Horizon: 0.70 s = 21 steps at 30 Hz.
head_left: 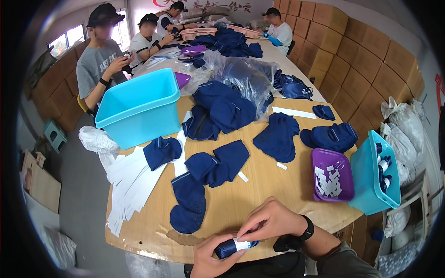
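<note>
Near the table's front edge, my left hand (211, 257) is closed round a rolled navy cap (225, 249). A white paper band (240, 245) lies across the roll. My right hand (273, 218) pinches at this band, thumb and fingertips together on top of the roll. Just beyond my hands, a navy cap with a neck flap (189, 204) lies flat. Another navy cap (219, 163) rests farther back, with a small white slip (243, 176) beside it.
Long white strips (132, 190) fan out at left, near a large teal bin (143, 123). A purple tray (345, 185) of small white slips stands at right beside a teal bin (366, 192) holding banded navy rolls. More caps and several people are farther back. Stacked cartons (357, 69) line the right wall.
</note>
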Each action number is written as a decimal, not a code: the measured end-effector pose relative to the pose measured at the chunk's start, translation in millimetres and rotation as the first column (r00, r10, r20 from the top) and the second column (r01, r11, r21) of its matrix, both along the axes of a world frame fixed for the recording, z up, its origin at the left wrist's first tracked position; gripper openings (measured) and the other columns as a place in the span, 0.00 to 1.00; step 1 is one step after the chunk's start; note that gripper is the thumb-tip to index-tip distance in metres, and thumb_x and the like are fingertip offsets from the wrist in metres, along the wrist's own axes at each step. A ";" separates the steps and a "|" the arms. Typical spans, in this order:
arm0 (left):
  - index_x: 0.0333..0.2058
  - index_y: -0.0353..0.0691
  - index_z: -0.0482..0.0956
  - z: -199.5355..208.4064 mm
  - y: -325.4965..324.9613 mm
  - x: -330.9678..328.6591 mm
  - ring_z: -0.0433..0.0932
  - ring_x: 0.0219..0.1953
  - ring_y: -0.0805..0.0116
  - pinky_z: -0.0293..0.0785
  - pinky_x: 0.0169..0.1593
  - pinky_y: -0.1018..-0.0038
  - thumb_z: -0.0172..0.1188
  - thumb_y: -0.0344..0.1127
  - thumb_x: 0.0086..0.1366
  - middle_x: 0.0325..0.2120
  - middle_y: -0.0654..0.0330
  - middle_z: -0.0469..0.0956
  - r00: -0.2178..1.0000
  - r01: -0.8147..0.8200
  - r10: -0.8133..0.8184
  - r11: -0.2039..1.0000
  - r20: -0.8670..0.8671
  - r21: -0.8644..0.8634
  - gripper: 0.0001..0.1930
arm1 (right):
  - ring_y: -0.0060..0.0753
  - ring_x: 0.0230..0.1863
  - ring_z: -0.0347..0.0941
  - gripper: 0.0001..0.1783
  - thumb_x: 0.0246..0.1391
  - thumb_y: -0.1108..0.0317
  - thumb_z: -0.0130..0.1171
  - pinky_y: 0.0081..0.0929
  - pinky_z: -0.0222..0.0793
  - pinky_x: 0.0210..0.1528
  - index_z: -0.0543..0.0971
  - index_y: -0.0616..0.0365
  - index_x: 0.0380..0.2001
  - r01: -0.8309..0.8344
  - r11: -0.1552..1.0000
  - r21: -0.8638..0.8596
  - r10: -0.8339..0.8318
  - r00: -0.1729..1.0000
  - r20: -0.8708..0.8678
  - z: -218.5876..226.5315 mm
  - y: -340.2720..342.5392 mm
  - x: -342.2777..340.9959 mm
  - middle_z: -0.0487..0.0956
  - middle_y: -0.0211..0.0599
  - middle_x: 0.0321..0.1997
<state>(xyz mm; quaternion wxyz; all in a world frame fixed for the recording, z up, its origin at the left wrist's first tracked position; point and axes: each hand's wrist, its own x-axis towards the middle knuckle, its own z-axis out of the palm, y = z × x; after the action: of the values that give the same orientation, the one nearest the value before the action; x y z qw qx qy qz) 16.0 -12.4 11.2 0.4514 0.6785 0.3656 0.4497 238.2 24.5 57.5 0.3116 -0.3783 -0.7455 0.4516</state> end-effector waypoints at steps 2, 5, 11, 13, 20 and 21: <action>0.42 0.33 0.80 -0.2 -0.6 0.6 0.80 0.34 0.71 0.76 0.40 0.75 0.75 0.25 0.50 0.32 0.55 0.82 1.000 -0.005 0.005 1.000 -0.002 0.002 0.20 | 0.19 0.26 0.79 0.07 0.47 0.73 0.73 0.14 0.71 0.27 0.88 0.56 0.32 -0.026 0.999 -0.046 0.026 1.000 -0.007 -0.5 0.9 1.8 0.86 0.31 0.29; 0.42 0.32 0.80 -4.5 -1.6 -1.1 0.80 0.34 0.71 0.77 0.40 0.75 0.75 0.25 0.50 0.32 0.56 0.82 1.000 0.000 0.000 1.000 0.004 -0.004 0.19 | 0.19 0.29 0.80 0.06 0.47 0.74 0.73 0.14 0.72 0.29 0.88 0.57 0.31 -0.069 0.994 -0.086 0.065 0.997 -0.044 -2.1 2.0 -0.3 0.86 0.32 0.31; 0.44 0.31 0.78 -6.5 -1.0 -0.8 0.80 0.37 0.71 0.76 0.43 0.74 0.74 0.24 0.52 0.35 0.56 0.81 0.999 0.023 -0.022 0.999 0.043 -0.025 0.20 | 0.23 0.34 0.81 0.05 0.47 0.77 0.72 0.17 0.74 0.33 0.86 0.61 0.30 -0.074 0.964 -0.255 0.024 0.981 -0.192 -10.2 5.8 1.1 0.86 0.36 0.33; 0.44 0.31 0.78 -11.2 -1.3 -0.4 0.80 0.38 0.71 0.76 0.44 0.74 0.74 0.24 0.52 0.37 0.56 0.81 0.997 0.022 -0.018 0.998 0.079 -0.051 0.21 | 0.24 0.34 0.81 0.05 0.48 0.78 0.71 0.18 0.75 0.35 0.86 0.63 0.30 -0.099 0.955 -0.279 0.027 0.968 -0.251 -8.5 6.7 2.8 0.85 0.38 0.33; 0.45 0.31 0.79 -10.2 1.7 -2.2 0.79 0.39 0.70 0.75 0.46 0.73 0.75 0.25 0.50 0.38 0.57 0.81 0.989 -0.102 0.114 0.987 0.091 -0.124 0.22 | 0.28 0.34 0.83 0.05 0.50 0.78 0.68 0.21 0.78 0.36 0.85 0.67 0.32 0.464 0.874 -0.146 -0.483 0.864 -0.144 16.6 3.4 9.6 0.85 0.40 0.33; 0.45 0.31 0.79 -8.2 0.3 -2.6 0.79 0.39 0.70 0.75 0.46 0.73 0.75 0.25 0.50 0.38 0.57 0.81 0.990 -0.096 0.108 0.988 0.094 -0.124 0.22 | 0.31 0.33 0.83 0.05 0.48 0.79 0.67 0.23 0.78 0.35 0.85 0.65 0.32 0.508 0.833 0.218 -0.502 0.860 -0.090 23.1 -2.9 12.2 0.85 0.40 0.32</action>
<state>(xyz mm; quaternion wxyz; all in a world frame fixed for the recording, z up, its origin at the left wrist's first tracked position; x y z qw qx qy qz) 13.4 -12.1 3.1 0.4853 0.6071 0.4028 0.4834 250.4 21.6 80.6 0.4728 -0.5155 -0.6626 0.2678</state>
